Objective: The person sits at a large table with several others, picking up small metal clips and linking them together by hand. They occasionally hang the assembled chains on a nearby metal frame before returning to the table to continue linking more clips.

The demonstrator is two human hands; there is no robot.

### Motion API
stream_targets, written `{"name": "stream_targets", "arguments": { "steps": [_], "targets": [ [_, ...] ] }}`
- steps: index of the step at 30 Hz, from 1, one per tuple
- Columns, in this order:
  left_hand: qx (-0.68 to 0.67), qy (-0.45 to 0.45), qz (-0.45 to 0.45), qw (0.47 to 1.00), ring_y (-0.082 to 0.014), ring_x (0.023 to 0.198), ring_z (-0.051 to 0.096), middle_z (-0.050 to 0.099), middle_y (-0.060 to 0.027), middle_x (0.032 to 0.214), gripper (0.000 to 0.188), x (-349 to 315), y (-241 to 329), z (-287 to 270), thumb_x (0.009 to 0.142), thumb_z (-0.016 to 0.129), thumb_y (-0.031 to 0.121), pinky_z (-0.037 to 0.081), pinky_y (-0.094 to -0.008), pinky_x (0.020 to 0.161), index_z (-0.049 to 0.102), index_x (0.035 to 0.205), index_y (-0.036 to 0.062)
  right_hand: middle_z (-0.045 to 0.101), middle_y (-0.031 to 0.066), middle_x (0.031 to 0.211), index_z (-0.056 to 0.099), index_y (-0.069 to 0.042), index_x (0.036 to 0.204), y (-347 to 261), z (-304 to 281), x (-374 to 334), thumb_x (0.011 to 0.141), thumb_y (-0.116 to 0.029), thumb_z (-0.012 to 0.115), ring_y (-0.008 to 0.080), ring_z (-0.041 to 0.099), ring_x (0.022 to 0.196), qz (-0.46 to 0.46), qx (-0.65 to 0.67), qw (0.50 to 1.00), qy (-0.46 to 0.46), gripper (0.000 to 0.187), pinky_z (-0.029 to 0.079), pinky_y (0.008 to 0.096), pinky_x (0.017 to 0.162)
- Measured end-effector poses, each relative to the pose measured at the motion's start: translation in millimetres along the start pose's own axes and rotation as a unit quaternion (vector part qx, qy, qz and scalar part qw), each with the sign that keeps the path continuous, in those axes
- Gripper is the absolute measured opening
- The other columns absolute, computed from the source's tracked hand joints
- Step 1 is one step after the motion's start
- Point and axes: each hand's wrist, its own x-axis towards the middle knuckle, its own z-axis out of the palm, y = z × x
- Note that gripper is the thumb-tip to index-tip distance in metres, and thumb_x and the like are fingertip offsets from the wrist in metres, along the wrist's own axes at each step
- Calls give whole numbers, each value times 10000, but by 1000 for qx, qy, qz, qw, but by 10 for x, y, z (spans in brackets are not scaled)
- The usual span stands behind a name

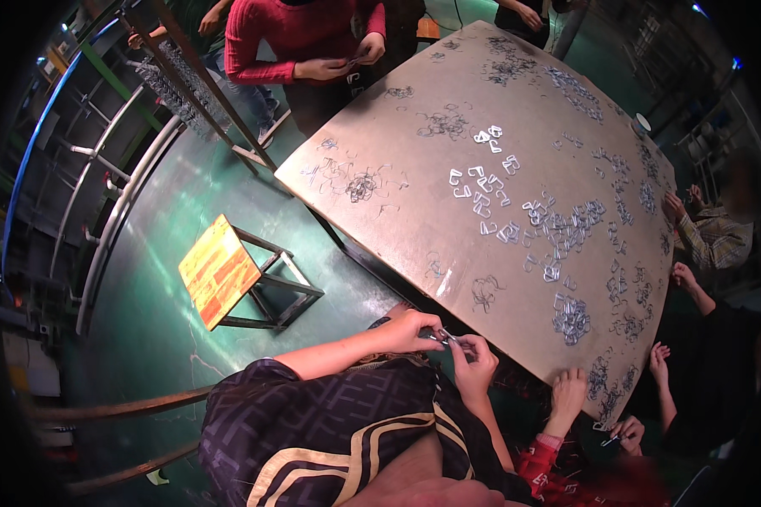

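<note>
My left hand (pixel 413 331) and my right hand (pixel 475 362) are close together just off the table's near edge. Between their pinched fingertips is a small shiny metal piece (pixel 445 337), gripped from both sides; the fingers hide most of its shape. On the brown tabletop (pixel 380 228) beyond them lie loose bent silver metal pieces (pixel 486 184), shaped like hooks or clips. Closest to my hands is a small tangle of thin dark wire pieces (pixel 485 292), and a denser pile of silver pieces (pixel 572 319) is farther right.
A wooden-topped stool (pixel 220 272) stands on the green floor at left. A person in a red top (pixel 304 38) works across the table. At right a neighbour's hand (pixel 569 393) rests on the tabletop, with several other people along that edge. A round container (pixel 642 124) is at the far right.
</note>
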Motion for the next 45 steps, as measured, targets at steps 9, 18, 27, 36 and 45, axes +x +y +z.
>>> {"name": "stream_targets", "arguments": {
  "steps": [9, 18, 27, 36, 45],
  "targets": [
    [298, 362, -76, 880, -340, 959, 576, 627, -150, 995, 270, 408, -881, -1158, 755, 692, 78, 474, -403, 849, 660, 1016, 15, 685, 110, 799, 622, 59, 887, 146, -43, -19, 801, 50, 688, 126, 657, 716, -9, -37, 999, 12, 110, 534, 248, 667],
    [498, 388, -82, 771, -245, 1022, 517, 594, -35, 1080, 212, 811, -1241, -1484, 839, 644, 220, 376, -411, 830, 702, 1037, 171, 678, 140, 793, 638, 37, 879, 51, -11, 77, 785, 20, 701, 219, 685, 704, -4, -43, 999, -2, 114, 532, 296, 649],
    [471, 362, -46, 803, -250, 953, 526, 592, -51, 918, 102, 1526, -1326, -1618, 813, 651, 198, 393, -416, 819, 680, 860, 113, 681, 131, 803, 635, 36, 873, 70, 23, 105, 790, 19, 699, 206, 681, 713, -9, -50, 998, -21, 106, 532, 292, 657],
    [350, 428, -118, 825, -283, 951, 555, 607, -87, 916, 146, 1264, -1283, -1843, 768, 714, 169, 404, -449, 823, 623, 842, 81, 678, 137, 803, 634, 28, 867, 138, 5, 118, 776, 26, 699, 240, 684, 707, -13, -50, 999, -14, 112, 525, 302, 645],
    [350, 518, -326, 709, -274, 987, 550, 613, -75, 975, 145, 314, -1609, -2356, 772, 727, 209, 406, -435, 851, 671, 864, 111, 675, 131, 793, 642, 22, 865, 114, 22, 197, 776, 20, 701, 231, 677, 697, 4, -42, 999, -19, 106, 520, 305, 642]
  ]
}}
